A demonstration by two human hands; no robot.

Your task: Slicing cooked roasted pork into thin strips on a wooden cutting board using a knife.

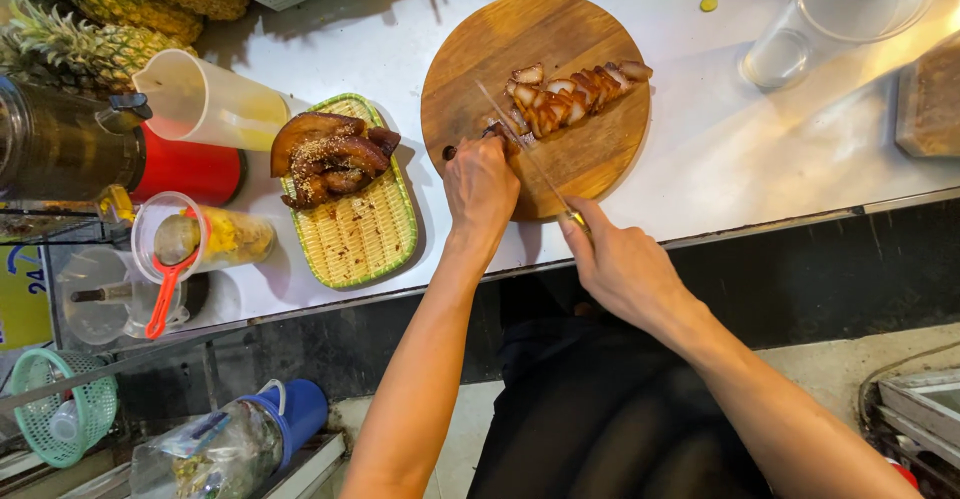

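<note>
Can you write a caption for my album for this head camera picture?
Right hand slices roasted meat with a knife on a round wooden board, left hand steadying it.

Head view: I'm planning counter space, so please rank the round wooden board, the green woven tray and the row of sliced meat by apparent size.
1. Round wooden board
2. Green woven tray, somewhat smaller
3. Row of sliced meat, clearly smallest

— What's the left hand (pixel 481 187) covering?
— It's hiding the unsliced end of the meat (pixel 572 95).
— And the knife (pixel 523 149) handle?
— The right hand (pixel 622 262) is swallowing it; the pineapples (pixel 95 19) are running off-frame.
</note>
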